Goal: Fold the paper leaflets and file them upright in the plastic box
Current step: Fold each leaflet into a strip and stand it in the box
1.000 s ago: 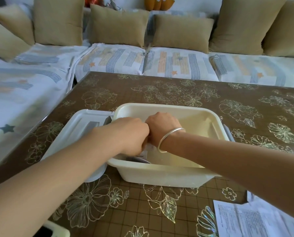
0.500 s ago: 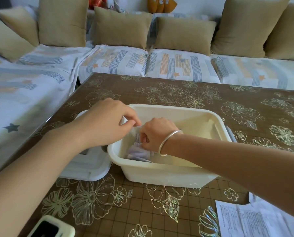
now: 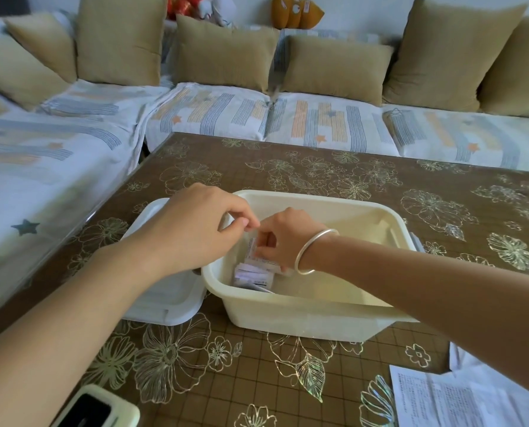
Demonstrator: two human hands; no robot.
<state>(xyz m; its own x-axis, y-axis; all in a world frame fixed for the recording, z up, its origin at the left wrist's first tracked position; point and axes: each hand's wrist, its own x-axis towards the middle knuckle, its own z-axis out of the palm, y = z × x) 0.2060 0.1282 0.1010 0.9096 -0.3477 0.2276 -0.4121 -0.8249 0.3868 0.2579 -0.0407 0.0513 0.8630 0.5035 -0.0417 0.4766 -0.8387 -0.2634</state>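
R hand [image 3: 284,238] is down in the left end of the box [image 3: 318,315], fingers curled on a folded leaflet [image 3: 252,248], holding it roughly upright just above the stack [image 3: 252,274] by the left wall. L hand [image 3: 192,229] hovers over the left rim, thumb + forefinger tips together right by the leaflet's top edge. Can't tell if it's pinching paper or nothing.

Risks, imo:
- Stack looks to be leaning toward the box middle, not clearly upright. Rest of the box floor is bare, so nothing braces it. Let go of the new one w/o support and it prob tips too, and the row fans out.
- Folds are likely springy. Release before it's wedged btw wall and stack and it opens up.
- Pushing down into a tight gap could crumple the bottom edge or drag a neighbour's flap open.
- If L isn't gripping, R is the only hold, so it could go in skewed.
- Box looks light and the table [image 3: 287,167] cover looks slick. A side push could slide it into the lid [image 3: 164,297], just beside its left wall (touching or not, can't tell).
- Unfolded sheets [image 3: 441,399] lie near right, below the R forearm. A careless pull-back could sweep them off.
- Phone [image 3: 90,411] sits near left by the L forearm. Elbow could knock it.
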